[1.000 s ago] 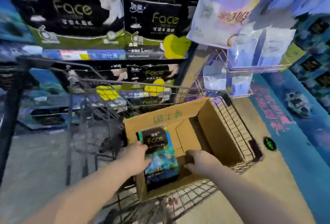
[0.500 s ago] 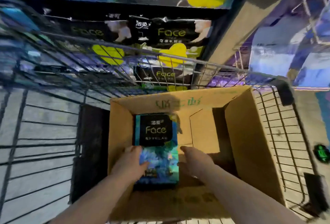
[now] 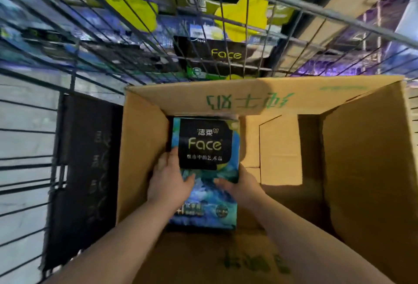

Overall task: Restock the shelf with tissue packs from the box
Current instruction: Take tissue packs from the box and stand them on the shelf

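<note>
Between left grip [image 3: 169, 184] and right grip [image 3: 239, 186], the tissue pack [image 3: 205, 143] sits pinched; slick wrap could slip, snagging the box [image 3: 142, 148] wall alongside.

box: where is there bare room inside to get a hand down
Bare floor of the box lies right of the tissue pack, up to the right wall. Crowded on the left: left hand and right hand grip the pack there.

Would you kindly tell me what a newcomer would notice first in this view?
The tissue pack with its black Face label stands out, lying at the left inside the cardboard box, gripped on either side by the left hand and right hand. Beyond the wire cart, shelf packs carry the same label.
</note>
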Demonstrator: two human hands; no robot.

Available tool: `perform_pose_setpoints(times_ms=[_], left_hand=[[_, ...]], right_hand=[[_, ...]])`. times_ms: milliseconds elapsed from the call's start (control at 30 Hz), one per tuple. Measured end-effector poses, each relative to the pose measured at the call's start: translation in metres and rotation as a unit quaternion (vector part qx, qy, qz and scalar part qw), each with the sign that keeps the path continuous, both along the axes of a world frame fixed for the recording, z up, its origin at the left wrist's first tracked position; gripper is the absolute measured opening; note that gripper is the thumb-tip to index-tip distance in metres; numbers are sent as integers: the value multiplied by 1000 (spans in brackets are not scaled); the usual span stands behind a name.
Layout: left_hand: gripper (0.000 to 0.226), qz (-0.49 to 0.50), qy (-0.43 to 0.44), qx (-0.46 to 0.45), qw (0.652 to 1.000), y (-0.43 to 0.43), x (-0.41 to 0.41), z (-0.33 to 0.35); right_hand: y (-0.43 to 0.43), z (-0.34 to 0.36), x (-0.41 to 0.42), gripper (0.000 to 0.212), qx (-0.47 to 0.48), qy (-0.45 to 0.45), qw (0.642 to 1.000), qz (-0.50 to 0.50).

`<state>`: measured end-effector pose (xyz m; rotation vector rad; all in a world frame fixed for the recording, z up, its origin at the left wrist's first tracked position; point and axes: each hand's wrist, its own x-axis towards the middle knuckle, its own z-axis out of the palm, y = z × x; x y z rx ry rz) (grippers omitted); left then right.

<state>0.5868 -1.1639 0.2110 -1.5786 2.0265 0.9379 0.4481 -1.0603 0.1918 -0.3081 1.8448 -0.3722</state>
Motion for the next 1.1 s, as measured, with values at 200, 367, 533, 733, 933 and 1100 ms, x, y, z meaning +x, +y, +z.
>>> perform_pose_setpoints(times_ms=[200,367,533,733,933,1100], left_hand=[[97,73,9,112,991,1,-4,-16],[85,165,31,204,964,24,-8,-26],[65,189,67,159,967,27,-5,-14],[59,156,61,129,977,19,-4,40],[55,145,70,112,981,19,3,106],[55,159,126,63,977,19,10,167]], right_hand=[[25,-5,-20,44,27,-42,998,-47],[33,-8,-28,55,20,-60,996,-65],[32,6,-23,54,-6,-54,995,-79],[24,57,-31,38,-18,-56,997,-40],[21,128,-30,38,-24,-42,999,-18],[17,188,-25,52,-93,49,993,55]])
